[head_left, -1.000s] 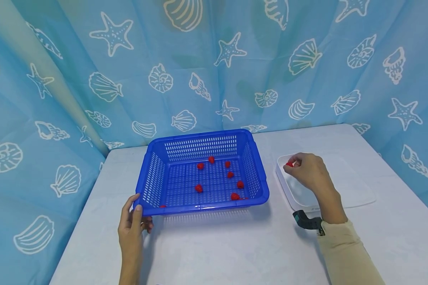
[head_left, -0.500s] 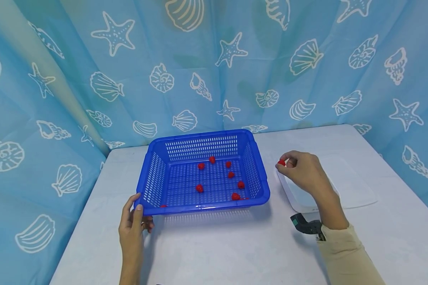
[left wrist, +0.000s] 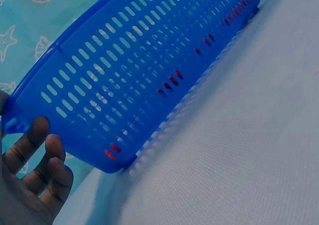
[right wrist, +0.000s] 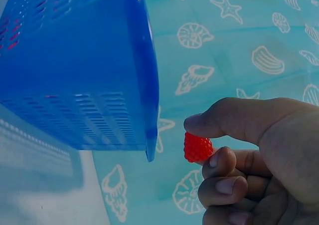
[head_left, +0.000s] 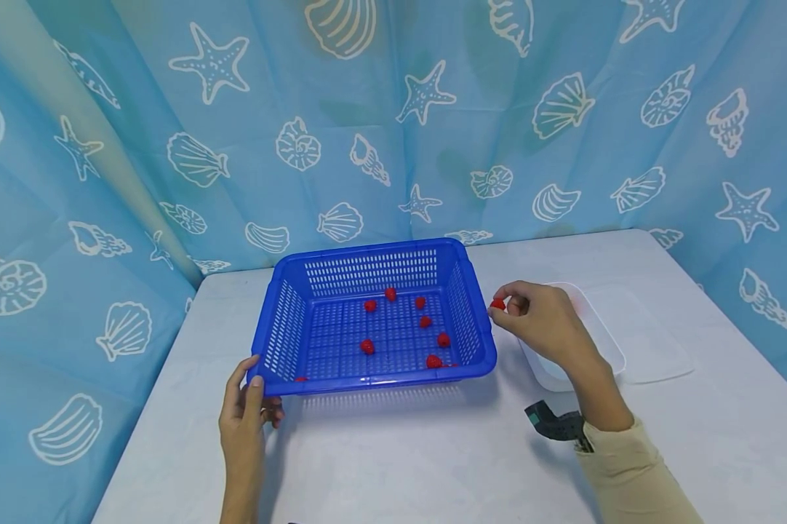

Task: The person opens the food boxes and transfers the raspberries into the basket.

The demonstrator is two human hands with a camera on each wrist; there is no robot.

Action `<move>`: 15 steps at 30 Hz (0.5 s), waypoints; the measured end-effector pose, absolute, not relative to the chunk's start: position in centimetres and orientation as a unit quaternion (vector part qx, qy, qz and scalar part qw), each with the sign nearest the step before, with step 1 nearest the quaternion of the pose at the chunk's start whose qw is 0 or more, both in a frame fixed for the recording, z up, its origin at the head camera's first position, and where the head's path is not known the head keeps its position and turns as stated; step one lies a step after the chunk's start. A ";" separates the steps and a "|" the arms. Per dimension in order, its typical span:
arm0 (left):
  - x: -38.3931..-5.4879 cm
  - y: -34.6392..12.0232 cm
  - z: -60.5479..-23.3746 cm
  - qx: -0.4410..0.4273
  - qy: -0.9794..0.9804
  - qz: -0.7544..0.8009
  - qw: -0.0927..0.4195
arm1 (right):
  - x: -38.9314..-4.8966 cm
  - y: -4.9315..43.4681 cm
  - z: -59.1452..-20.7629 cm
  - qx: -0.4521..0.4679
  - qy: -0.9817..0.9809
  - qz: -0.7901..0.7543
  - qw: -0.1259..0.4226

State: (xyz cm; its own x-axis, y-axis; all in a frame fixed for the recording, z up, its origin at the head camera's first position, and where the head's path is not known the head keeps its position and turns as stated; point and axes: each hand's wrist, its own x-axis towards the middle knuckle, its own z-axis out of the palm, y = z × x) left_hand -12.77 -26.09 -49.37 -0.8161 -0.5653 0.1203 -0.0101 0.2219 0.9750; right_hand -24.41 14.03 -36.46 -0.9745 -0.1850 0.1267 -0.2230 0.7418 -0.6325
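Note:
A blue plastic basket (head_left: pixel 367 246) with slotted walls stands on the table, several red raspberries (head_left: pixel 366 346) scattered over its floor. At the basket's near left corner my left hand (head_left: pixel 243 415) grips the rim, thumb on top; its other fingers (left wrist: pixel 36 135) show under the rim in the left wrist view. Just outside the basket's right rim, my right hand (head_left: pixel 542 320) pinches one raspberry (right wrist: pixel 197 147) between thumb and fingertips. Below and behind that hand sits a white tray-like container (head_left: pixel 612 346), partly covered by the hand and forearm.
A clear flat lid (head_left: pixel 658 349) lies to the right of the white container. The white table (head_left: pixel 393 451) reaches back to a blue curtain (head_left: pixel 367 87) with shell prints. A dark wrist camera mount (head_left: pixel 553 422) sticks out from the right sleeve.
My right hand has moved left with the raspberry, from over the white container to beside the basket's right rim. My left hand and the basket have stayed in place.

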 end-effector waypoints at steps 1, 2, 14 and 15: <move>-12.7 -26.1 -49.3 0.193 -0.746 -0.593 0.233 | -24.3 13.9 -36.4 0.108 -0.933 0.343 0.026; -12.7 -26.0 -49.2 0.192 -0.746 -0.594 0.233 | -24.3 13.9 -36.3 0.108 -0.933 0.343 0.025; -12.7 -26.1 -49.2 0.185 -0.746 -0.596 0.234 | -23.7 13.0 -36.1 0.117 -0.929 0.350 0.035; -12.7 -26.1 -49.2 0.183 -0.745 -0.597 0.235 | -23.6 12.9 -36.1 0.120 -0.928 0.350 0.035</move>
